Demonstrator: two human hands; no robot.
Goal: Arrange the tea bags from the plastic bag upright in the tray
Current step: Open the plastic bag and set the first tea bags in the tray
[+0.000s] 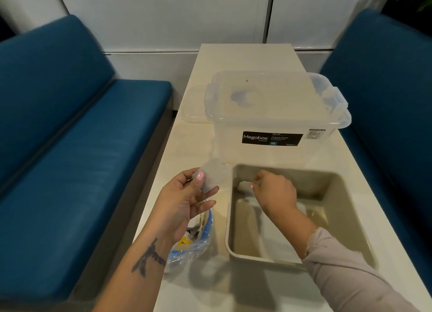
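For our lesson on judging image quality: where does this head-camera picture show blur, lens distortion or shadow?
Head view: the tea bags in the left hand and the right hand are smeared by motion blur; the wide lens bows the table edges and the blue benches; soft shadows fall inside the tray; the corners darken.

The left hand [184, 202] is held raised with its palm turned inward, the thumb pressed against the forefinger in a pinch and the other fingers loosely extended; a dark tattoo is seen on its bare forearm. The right hand [273, 190] is reached forward and lowered, knuckles upward, with thumb and forefinger closed together in a pinch. The right forearm is covered by a grey sleeve pushed back from the wrist.
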